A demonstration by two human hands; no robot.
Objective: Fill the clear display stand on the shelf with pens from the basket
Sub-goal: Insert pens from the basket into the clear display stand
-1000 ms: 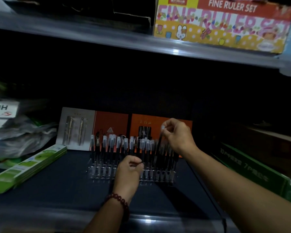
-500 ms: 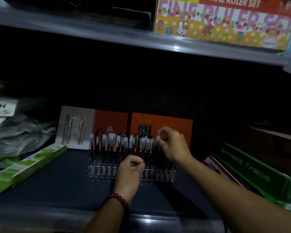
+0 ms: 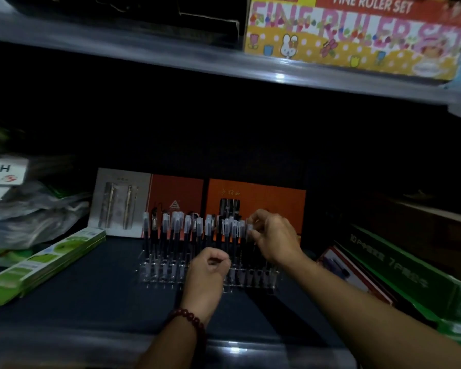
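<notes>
Clear display stand (image 3: 159,274) sits at the middle of the dark lower shelf (image 3: 104,302), well back from its front edge. Its rows hold many dark pens (image 3: 176,227) that stand upright with pale translucent caps on top.

A second shelf (image 3: 144,49) runs overhead and carries a bright box (image 3: 357,41) printed FINE RULER SET. A long green box (image 3: 399,270) lies at an angle on the right of the lower shelf, with a red box (image 3: 354,272) just beside it on the stand's side. Crumpled plastic bags (image 3: 32,214) are heaped at the far left under a white labelled box (image 3: 3,170), and flat green packs (image 3: 45,265) lie slanted in front of them. Three cards lean upright behind the stand: a grey pen card (image 3: 120,206), an orange card (image 3: 176,195) and a wider orange card (image 3: 264,198).

The right hand (image 3: 274,241) reaches over the right end of the stand. Its fingers (image 3: 256,218) pinch the cap of one pen (image 3: 249,227) that stands among the others in the back rows.

The left hand (image 3: 208,272) is in front of the stand's middle, its fingers curled with the thumb against the forefinger. Whether they grip anything I cannot tell. A dark red bead bracelet (image 3: 189,319) circles that wrist.
</notes>
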